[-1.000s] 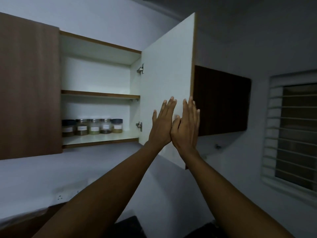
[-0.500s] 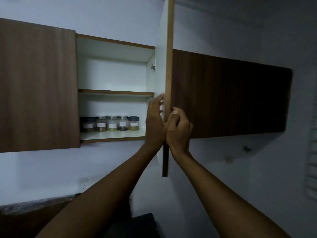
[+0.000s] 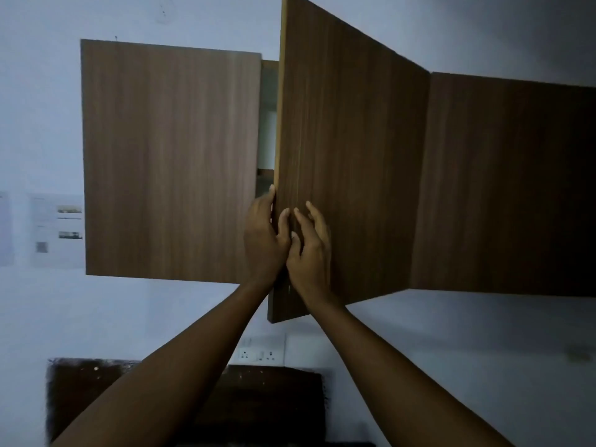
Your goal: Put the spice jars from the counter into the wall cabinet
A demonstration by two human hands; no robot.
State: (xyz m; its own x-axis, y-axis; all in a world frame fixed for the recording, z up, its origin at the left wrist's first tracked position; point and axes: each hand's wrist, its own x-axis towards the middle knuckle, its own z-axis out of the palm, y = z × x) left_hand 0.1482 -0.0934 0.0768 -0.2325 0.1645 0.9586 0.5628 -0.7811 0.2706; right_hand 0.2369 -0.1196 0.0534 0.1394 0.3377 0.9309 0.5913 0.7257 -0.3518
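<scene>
Grips the free edge of the cabinet door (image 3: 351, 156) with the left hand (image 3: 264, 243): hooks the fingers (image 3: 272, 192) round the back of the edge and sets the thumb on the wood-grain front, closed firmly enough to steer the panel. Lays the right hand (image 3: 311, 256) on the front face just beside the left, with fingers loosely spread and half open, holding nothing. Seems placed that way to press on the panel while the other hand guides it.

Leaves the door angled out from the wall cabinet (image 3: 171, 159), with only a narrow gap (image 3: 267, 124) showing white interior and a sliver of shelf (image 3: 265, 171). Shows no spice jars anywhere. Probably hides them behind the door, inside the cabinet, though cannot confirm that from here. Shows none on the visible part of the dark tabletop (image 3: 274, 398) below either. Points, as a judgement, to swinging the door shut as the step in hand, with the putting-away apparently done.

Carries no brand or label on either door. Shows a socket plate (image 3: 261, 353) on the wall under the door, without readable marking. Shows sheets of paper (image 3: 58, 230) on the wall at left, with small pictures and a dark square that may be a code. Blurs the print too much to read.
</scene>
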